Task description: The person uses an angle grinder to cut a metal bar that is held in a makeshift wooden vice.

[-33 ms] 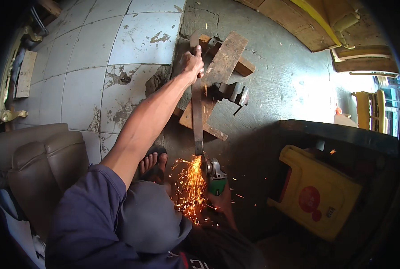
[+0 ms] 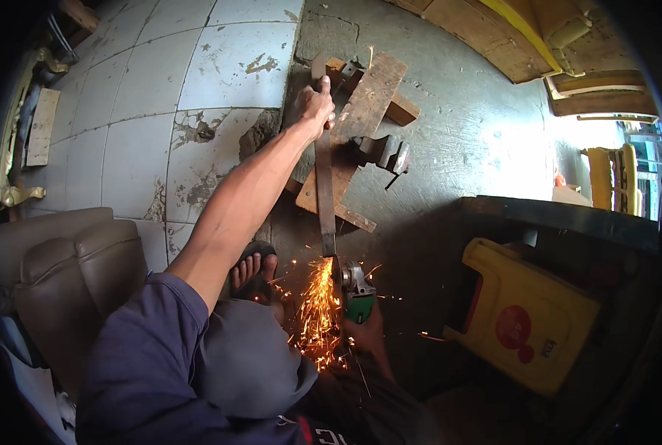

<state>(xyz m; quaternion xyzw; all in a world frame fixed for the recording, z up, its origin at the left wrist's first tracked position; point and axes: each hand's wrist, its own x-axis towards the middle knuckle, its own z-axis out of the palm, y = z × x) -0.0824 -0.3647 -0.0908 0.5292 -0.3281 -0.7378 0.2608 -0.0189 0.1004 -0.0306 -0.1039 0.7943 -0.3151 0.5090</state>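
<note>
A long, flat, dark brown metal bar (image 2: 323, 174) runs just to the left of the dark grey metal vise (image 2: 381, 152), passing over the weathered wooden stand (image 2: 379, 85) on which the vise sits. The bare left hand (image 2: 316, 111) is beyond the vise and to its left, its fingers wrapped around the bar near the far end. On the person's side of the vise, the right hand (image 2: 369, 332) is closed around the green-bodied angle grinder with a silver metal head (image 2: 359, 305); shadow hides how each finger lies. At the bar's near end, the disc throws orange sparks (image 2: 317, 315) toward the person.

The bar looks stiff, fairly heavy and hardly fragile; its near end is probably hot, so the far end seems the safer hold. The grinder likely pulls and vibrates, calling for a firm grip on its body.
</note>
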